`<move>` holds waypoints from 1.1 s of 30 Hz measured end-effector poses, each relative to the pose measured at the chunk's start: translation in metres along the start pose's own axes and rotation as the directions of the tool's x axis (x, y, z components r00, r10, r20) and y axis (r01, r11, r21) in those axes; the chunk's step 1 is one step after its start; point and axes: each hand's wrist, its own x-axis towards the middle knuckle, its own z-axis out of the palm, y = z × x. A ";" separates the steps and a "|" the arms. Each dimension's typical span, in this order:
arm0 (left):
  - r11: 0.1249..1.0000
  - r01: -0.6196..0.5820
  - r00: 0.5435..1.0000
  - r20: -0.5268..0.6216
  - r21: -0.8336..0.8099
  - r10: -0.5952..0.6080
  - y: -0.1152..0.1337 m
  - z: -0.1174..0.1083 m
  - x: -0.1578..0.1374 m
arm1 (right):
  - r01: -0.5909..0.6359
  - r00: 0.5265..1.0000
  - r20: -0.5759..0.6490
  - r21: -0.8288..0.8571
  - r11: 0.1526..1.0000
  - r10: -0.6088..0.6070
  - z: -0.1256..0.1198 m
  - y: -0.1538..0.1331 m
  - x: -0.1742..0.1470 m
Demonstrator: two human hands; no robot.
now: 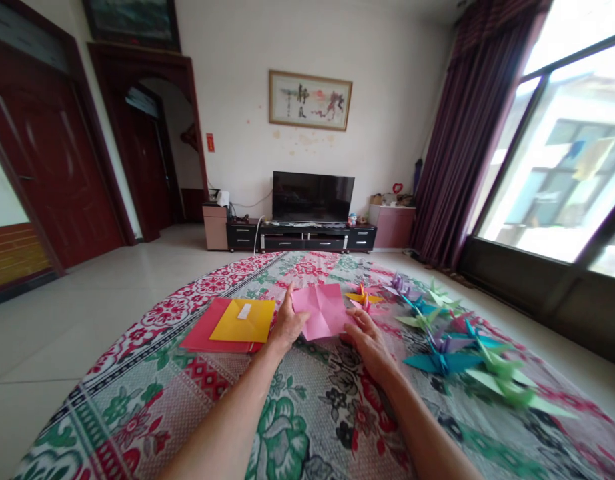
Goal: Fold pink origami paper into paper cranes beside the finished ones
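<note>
A square sheet of pink origami paper [321, 308], marked with crossing creases, is held up just over the table between my two hands. My left hand [289, 321] grips its left edge, thumb on the front face and fingers behind. At the lower right edge, my right hand [366, 333] pinches the paper between thumb and fingers. Left of my left hand lies a stack of yellow paper [257, 321] on red paper [202, 328], with a small white slip [244, 311] on top. Several folded paper cranes [443, 355] in blue, green, purple, pink and yellow spread out on the right.
A round table carries a patterned red, green and white tablecloth [282, 433]. Beyond it stand a television [313, 197] on a low black cabinet [305, 240] and a framed picture [310, 100] on the wall. Purple curtains [457, 147] hang beside the window at right.
</note>
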 end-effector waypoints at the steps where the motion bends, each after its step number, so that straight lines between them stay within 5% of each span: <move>1: 1.000 -0.012 1.000 -0.023 -0.021 0.011 -0.001 0.001 0.001 | 0.002 1.000 0.019 -0.007 1.000 -0.002 0.000 -0.001 0.000; 5: 0.998 -0.029 0.996 -0.091 -0.061 0.024 -0.001 0.004 0.002 | 0.019 0.991 0.133 -0.033 0.999 -0.014 0.004 -0.005 -0.003; 11: 0.985 -0.074 0.993 0.079 -0.154 0.087 0.015 0.013 -0.013 | 0.012 0.985 0.172 -0.047 0.999 -0.004 0.011 -0.003 -0.004; 20: 0.984 0.085 0.952 0.305 -0.157 -0.033 0.020 -0.014 -0.005 | 0.017 0.999 -0.048 -0.088 0.996 -0.021 0.004 0.010 0.005; 27: 0.982 -0.186 0.919 0.358 0.017 0.167 0.017 -0.026 0.006 | -0.154 0.971 0.192 0.045 0.987 0.143 -0.009 0.003 0.001; 33: 0.950 -0.306 0.872 0.421 0.067 0.251 0.023 -0.026 0.007 | -0.216 0.951 0.226 -0.011 0.976 0.213 -0.010 -0.005 -0.002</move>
